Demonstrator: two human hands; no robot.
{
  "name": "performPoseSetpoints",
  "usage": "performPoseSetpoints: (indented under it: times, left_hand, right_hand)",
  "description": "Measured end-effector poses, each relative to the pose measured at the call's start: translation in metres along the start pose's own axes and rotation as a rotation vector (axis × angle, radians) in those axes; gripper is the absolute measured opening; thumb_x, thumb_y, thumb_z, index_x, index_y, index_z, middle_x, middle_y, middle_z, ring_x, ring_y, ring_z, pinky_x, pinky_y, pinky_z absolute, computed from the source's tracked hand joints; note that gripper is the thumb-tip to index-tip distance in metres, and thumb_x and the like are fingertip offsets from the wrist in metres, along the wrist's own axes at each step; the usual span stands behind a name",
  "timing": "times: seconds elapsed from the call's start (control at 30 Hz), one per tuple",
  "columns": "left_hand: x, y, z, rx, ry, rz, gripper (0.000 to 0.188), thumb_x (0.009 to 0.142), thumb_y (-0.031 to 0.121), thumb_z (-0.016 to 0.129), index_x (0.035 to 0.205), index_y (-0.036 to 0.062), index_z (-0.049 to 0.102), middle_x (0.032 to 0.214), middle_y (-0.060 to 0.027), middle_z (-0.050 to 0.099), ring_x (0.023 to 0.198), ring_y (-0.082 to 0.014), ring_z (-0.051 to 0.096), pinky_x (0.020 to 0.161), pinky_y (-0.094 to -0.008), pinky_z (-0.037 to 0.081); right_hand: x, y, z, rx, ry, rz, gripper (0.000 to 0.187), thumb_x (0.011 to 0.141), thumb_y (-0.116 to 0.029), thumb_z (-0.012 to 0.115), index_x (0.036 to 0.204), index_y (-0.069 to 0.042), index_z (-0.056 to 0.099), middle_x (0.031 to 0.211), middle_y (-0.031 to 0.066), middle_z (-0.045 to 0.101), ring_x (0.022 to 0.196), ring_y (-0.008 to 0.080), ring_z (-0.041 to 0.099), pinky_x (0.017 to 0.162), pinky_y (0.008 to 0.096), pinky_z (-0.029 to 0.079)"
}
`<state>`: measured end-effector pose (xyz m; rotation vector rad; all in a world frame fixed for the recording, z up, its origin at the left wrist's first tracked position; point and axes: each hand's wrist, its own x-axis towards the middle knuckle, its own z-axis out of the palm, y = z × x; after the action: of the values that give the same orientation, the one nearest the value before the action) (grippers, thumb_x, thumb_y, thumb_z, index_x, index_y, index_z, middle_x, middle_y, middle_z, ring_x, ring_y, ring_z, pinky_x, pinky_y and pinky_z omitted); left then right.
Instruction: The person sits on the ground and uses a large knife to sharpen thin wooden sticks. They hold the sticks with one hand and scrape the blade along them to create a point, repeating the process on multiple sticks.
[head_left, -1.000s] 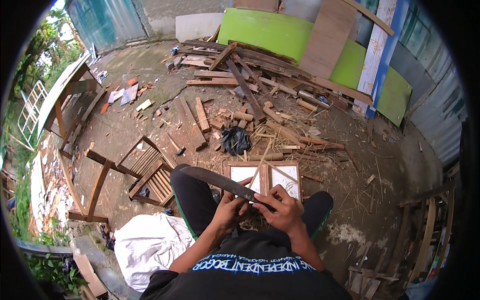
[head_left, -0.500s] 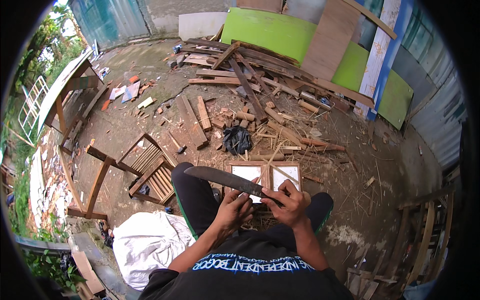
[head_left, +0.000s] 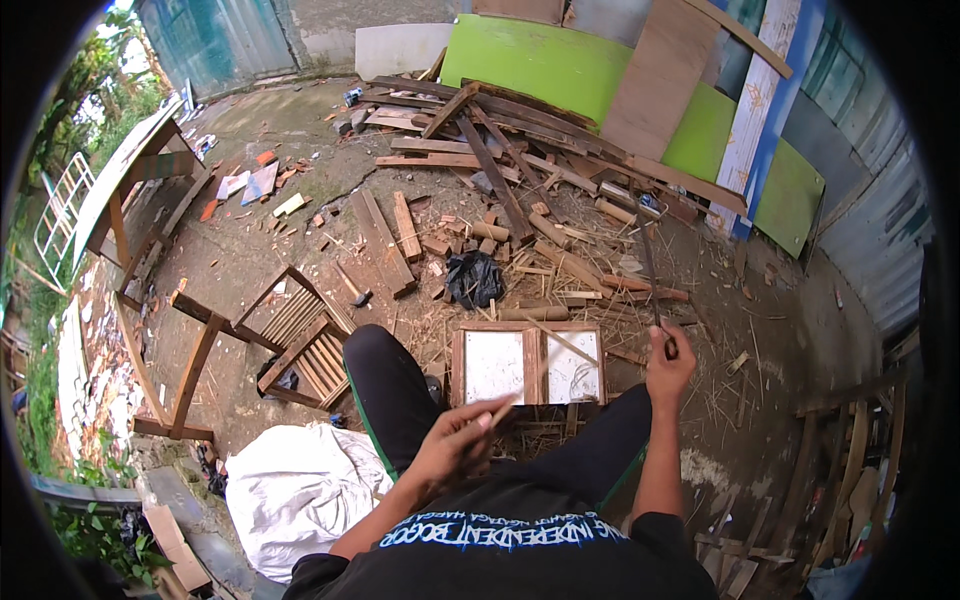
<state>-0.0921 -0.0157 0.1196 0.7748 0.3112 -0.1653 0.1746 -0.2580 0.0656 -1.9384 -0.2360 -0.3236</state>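
Observation:
My right hand [head_left: 669, 366] grips a machete [head_left: 650, 268] to the right of my right knee. Its dark blade stands nearly edge-on and points away from me. Over my lap, my left hand [head_left: 462, 441] pinches a thin pale strip of wood [head_left: 505, 408], whose far end blurs over the frame below. That low wooden frame [head_left: 533, 362] with two white panels lies on the ground between my knees. A loose thin strip [head_left: 562, 342] rests across its right half.
A slatted wooden chair [head_left: 300, 345] lies tipped on the left, with a hammer [head_left: 355, 288] beyond it. Ahead are a black plastic bag [head_left: 474, 279], scattered shavings and a pile of planks [head_left: 500, 135]. A white sack [head_left: 300, 490] sits by my left leg.
My right hand has swung the machete away to the right, from lying across above my left hand to pointing forward. My left hand has dropped slightly nearer me with the strip.

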Motion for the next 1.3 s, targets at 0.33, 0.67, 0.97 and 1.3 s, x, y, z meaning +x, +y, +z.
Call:
performPoseSetpoints:
  times: [0.33, 0.67, 0.97, 1.3]
  left_hand:
    - [0.057, -0.019, -0.002, 0.059, 0.094, 0.052, 0.048, 0.111, 0.03, 0.055, 0.156, 0.0139, 0.048, 0.065, 0.004, 0.044, 0.057, -0.006, 0.042, 0.052, -0.0229, 0.029]
    - [0.062, -0.024, -0.003, 0.146, 0.143, 0.143, 0.021, 0.11, 0.025, 0.056, 0.112, 0.0065, 0.066, 0.07, 0.0031, 0.05, 0.057, -0.0057, 0.041, 0.052, -0.0235, 0.03]
    - [0.041, -0.013, 0.006, 0.166, 0.187, 0.086, 0.048, 0.109, 0.02, 0.06, 0.154, 0.0038, 0.053, 0.074, 0.0086, 0.043, 0.061, -0.0042, 0.037, 0.055, -0.024, 0.029]
    - [0.043, -0.016, 0.001, 0.121, 0.199, 0.094, 0.051, 0.11, 0.023, 0.057, 0.156, 0.0043, 0.049, 0.067, 0.0097, 0.033, 0.053, -0.0051, 0.032, 0.05, -0.0252, 0.027]
  right_hand:
    - [-0.088, -0.069, 0.025, 0.039, -0.337, -0.41, 0.03, 0.08, -0.002, 0.086, 0.109, -0.006, 0.082, 0.078, 0.0082, 0.06, 0.065, 0.0186, 0.058, 0.058, 0.0318, 0.046]
    - [-0.099, -0.081, 0.029, 0.033, -0.44, -0.494, 0.035, 0.08, -0.014, 0.089, 0.113, -0.011, 0.081, 0.076, 0.004, 0.057, 0.056, 0.0181, 0.056, 0.048, 0.034, 0.045]
    - [-0.074, -0.07, 0.03, -0.08, -0.335, -0.567, 0.032, 0.081, -0.018, 0.088, 0.112, -0.015, 0.082, 0.07, 0.0038, 0.053, 0.053, 0.0188, 0.056, 0.046, 0.0348, 0.045]
    - [-0.063, -0.062, 0.042, -0.075, -0.323, -0.579, 0.029, 0.084, -0.017, 0.086, 0.112, -0.012, 0.081, 0.071, 0.006, 0.056, 0.052, 0.0236, 0.057, 0.046, 0.0384, 0.046]
